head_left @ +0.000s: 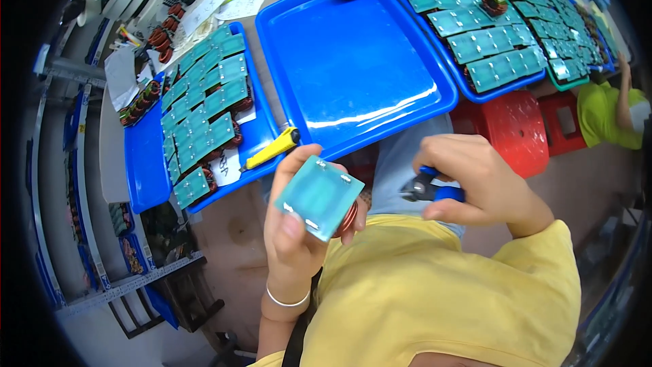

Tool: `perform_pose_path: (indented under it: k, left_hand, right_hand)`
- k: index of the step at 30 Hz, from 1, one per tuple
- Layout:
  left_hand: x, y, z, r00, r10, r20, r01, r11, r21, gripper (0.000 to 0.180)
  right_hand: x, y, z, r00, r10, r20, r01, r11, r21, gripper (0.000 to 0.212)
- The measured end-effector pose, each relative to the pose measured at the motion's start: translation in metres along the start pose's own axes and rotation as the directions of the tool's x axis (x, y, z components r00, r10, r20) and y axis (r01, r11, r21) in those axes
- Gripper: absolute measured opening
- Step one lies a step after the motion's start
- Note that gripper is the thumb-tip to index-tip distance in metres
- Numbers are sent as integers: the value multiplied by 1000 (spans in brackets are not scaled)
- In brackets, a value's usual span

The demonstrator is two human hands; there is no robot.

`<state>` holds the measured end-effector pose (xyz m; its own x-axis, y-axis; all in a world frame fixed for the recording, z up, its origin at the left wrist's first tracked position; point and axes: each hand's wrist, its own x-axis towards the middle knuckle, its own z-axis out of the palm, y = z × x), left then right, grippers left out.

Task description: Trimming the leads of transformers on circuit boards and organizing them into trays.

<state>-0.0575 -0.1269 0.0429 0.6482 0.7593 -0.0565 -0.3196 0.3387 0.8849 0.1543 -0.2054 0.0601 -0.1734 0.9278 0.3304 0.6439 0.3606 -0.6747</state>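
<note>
A square green circuit board (320, 197) with a copper-wound coil (348, 220) on its underside is held by my left hand (288, 231), thumb on the near edge and fingers around the coil. Shiny solder or lead spots show near the board's corners. To the right, my right hand (485, 177) grips blue-handled cutting pliers (435, 190), their metal jaws pointing left toward the board but apart from it. A yellow utility knife (272, 148) lies across the left tray's edge, just beyond my left hand.
A wide blue tray (339, 54) stands ahead, with a few boards at its far edge. Rows of similar boards (204, 102) fill the left tray; more boards (475, 34) fill trays at right. A lone coil (494, 2) sits on them. Red stools (513, 129) and a person in lime green (611, 112) are at right.
</note>
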Motion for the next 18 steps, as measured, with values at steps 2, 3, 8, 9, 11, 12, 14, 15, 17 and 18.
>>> perform_pose_path:
  k: [2,3,8,9,11,12,14,15,17,18]
  left_hand:
    - [3,1,-4,996,-65,54,78,960,-271,61]
    - [4,-1,-2,997,-59,50,71,962,-265,61]
    - [2,-6,0,986,-76,151,147,829,-539,61]
    - [2,-6,1,982,-95,166,175,795,-581,61]
    - [2,-8,-2,976,-72,208,181,798,-575,63]
    - [2,-9,-4,964,-78,254,214,794,-568,63]
    - [0,-7,-1,953,-99,285,256,767,-589,65]
    - [0,-8,-1,953,-99,287,257,768,-586,65]
    - [1,-11,-3,944,-92,317,270,767,-582,67]
    - [1,-11,-4,942,-86,325,270,772,-576,70]
  right_hand:
    - [-2,0,-3,995,70,71,-76,995,72,49]
    - [-4,1,-2,996,62,69,-67,995,75,49]
    - [-1,-1,7,992,126,-11,-124,986,108,38]
    - [1,-2,8,992,123,-13,-121,987,109,38]
    - [5,-4,9,988,140,-58,-130,980,152,32]
    - [8,-5,10,989,136,-61,-125,980,154,32]
    - [14,-7,13,985,139,-103,-107,957,271,30]
    - [17,-6,13,985,138,-107,-105,957,271,30]
    - [24,-6,12,991,97,-92,-64,948,310,31]
    - [28,-7,13,991,95,-94,-62,948,311,31]
